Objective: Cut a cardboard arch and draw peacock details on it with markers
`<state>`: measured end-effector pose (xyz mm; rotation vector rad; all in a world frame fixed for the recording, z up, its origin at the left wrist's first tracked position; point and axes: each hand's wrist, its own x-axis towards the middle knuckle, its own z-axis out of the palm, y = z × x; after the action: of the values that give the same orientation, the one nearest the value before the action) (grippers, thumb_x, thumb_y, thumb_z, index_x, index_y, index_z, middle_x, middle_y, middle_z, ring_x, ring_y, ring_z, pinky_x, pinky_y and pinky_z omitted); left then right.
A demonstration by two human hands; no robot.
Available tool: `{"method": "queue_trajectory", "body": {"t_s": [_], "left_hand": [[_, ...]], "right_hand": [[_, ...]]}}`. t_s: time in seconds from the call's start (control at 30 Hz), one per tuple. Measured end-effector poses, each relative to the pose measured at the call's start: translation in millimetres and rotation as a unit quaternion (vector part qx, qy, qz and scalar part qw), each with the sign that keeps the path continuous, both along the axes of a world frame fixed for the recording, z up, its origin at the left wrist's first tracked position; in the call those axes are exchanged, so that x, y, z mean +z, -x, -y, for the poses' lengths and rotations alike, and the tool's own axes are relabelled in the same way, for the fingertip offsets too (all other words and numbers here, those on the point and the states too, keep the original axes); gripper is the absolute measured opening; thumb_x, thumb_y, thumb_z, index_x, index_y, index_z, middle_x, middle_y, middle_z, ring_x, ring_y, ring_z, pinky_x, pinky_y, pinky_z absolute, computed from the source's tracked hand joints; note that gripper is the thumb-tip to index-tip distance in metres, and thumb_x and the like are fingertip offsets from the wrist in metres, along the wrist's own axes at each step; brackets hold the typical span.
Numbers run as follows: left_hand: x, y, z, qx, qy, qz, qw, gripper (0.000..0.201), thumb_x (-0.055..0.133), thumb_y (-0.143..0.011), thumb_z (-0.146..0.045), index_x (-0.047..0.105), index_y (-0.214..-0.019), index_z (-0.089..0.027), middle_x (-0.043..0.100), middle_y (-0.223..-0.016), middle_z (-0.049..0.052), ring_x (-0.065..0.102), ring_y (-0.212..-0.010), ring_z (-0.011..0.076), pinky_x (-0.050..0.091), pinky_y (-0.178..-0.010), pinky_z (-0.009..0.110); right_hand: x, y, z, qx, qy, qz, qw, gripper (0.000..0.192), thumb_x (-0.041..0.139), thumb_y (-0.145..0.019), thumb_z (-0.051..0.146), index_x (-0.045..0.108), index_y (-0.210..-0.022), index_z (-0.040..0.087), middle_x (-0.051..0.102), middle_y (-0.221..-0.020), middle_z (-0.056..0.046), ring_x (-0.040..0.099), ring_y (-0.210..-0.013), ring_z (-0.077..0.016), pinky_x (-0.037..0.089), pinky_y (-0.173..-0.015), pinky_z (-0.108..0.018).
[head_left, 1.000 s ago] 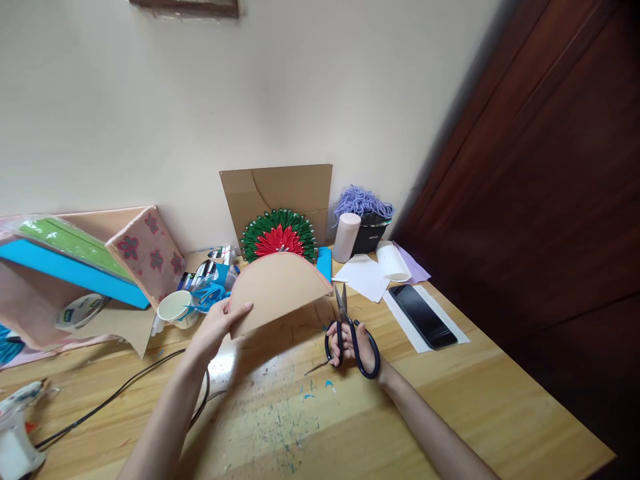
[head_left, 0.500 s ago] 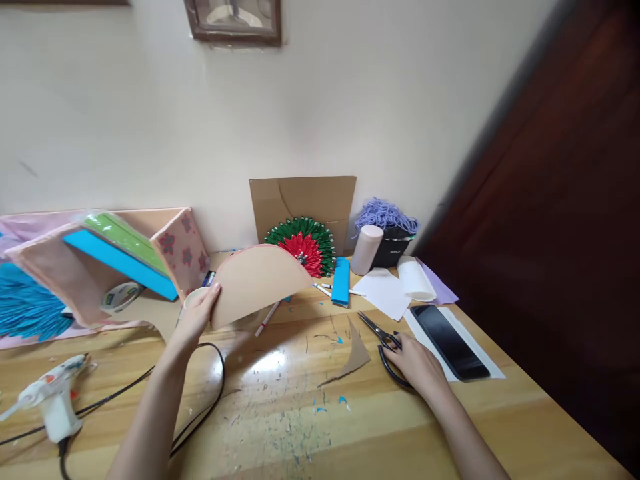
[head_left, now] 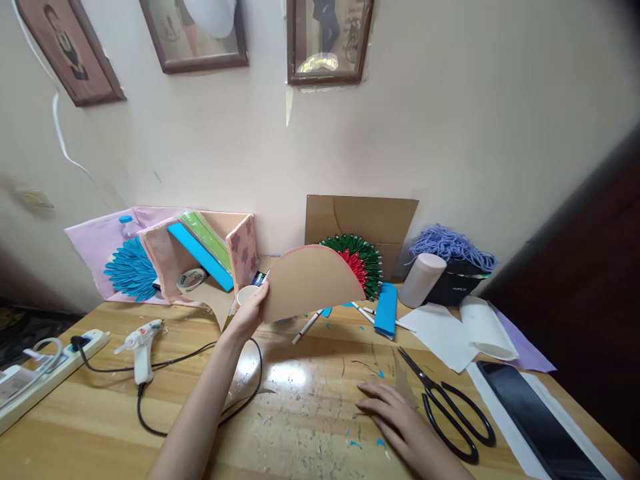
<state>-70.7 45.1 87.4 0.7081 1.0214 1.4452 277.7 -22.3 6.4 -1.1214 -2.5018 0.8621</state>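
1. Head view: the left grip [head_left: 250,312] pinches a half-round card [head_left: 313,283] at one corner, so most of the card sticks out to the right of that grip, up off the table [head_left: 280,440].
2. The card looks light and stiff, and not slippery. A hard squeeze could bend it, so thumb and fingers near an edge seem a good hold.
3. The right grip [head_left: 395,417] is spread, low at the table. A brown scrap [head_left: 404,379] is just beside it; I cannot tell if they touch.
4. Black-handled scissors [head_left: 429,383] lie to the right of that grip.
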Motion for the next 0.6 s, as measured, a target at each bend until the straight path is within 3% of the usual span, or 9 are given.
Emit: {"method": "queue_trajectory", "body": {"t_s": [0.13,0.27,0.37,0.5,0.6], "left_hand": [[6.0,-0.3,2.1,0.015,-0.017,0.017,1.000,0.035,0.062,-0.079,-0.039,0.066,-0.105,-0.015,0.069,-0.104,0.009,0.061,-0.104,0.0220,0.047,-0.090,0.030],[0.6,-12.9,7.6,-0.065,-0.039,-0.061,0.995,0.037,0.061,-0.079,-0.043,0.067,-0.105,-0.018,0.069,-0.104,0.007,0.061,-0.102,0.0217,0.047,-0.087,0.028],[-17.1,-34.7,13.8,-0.132,-0.044,-0.130,0.982,0.038,0.062,-0.077,-0.046,0.068,-0.103,-0.018,0.071,-0.099,0.006,0.062,-0.095,0.0222,0.048,-0.080,0.028],[-48.7,-60.5,24.1,-0.171,-0.048,-0.154,0.972,0.037,0.064,-0.076,-0.043,0.069,-0.103,-0.017,0.070,-0.099,0.008,0.063,-0.091,0.0221,0.047,-0.079,0.027],[-65.0,-65.4,31.6,-0.157,-0.057,-0.178,0.970,0.036,0.067,-0.074,-0.034,0.067,-0.106,-0.017,0.067,-0.107,0.009,0.060,-0.099,0.0227,0.045,-0.085,0.028]], "right_hand": [[-15.7,-10.7,-17.6,-0.077,-0.054,-0.028,0.995,0.033,0.036,-0.090,0.026,0.063,-0.109,0.027,0.054,-0.129,-0.008,0.046,-0.123,-0.0266,0.035,-0.104,-0.050],[-17.7,-9.9,-21.6,-0.192,-0.093,-0.110,0.971,0.037,0.041,-0.089,0.031,0.050,-0.124,0.024,0.048,-0.134,-0.010,0.042,-0.126,-0.0256,0.033,-0.106,-0.048],[-14.2,-1.6,-19.5,-0.282,-0.084,-0.177,0.939,0.047,0.044,-0.088,0.035,0.038,-0.133,0.023,0.045,-0.136,-0.010,0.041,-0.127,-0.0248,0.035,-0.104,-0.045],[-14.5,2.4,-28.0,-0.285,-0.045,-0.208,0.935,0.049,0.051,-0.084,0.034,0.041,-0.130,0.019,0.050,-0.131,-0.012,0.047,-0.121,-0.0255,0.037,-0.101,-0.044],[-16.7,1.0,-39.9,-0.273,-0.014,-0.234,0.933,0.034,0.048,-0.085,0.031,0.052,-0.117,0.019,0.063,-0.112,-0.010,0.058,-0.104,-0.0243,0.044,-0.092,-0.042]]}}
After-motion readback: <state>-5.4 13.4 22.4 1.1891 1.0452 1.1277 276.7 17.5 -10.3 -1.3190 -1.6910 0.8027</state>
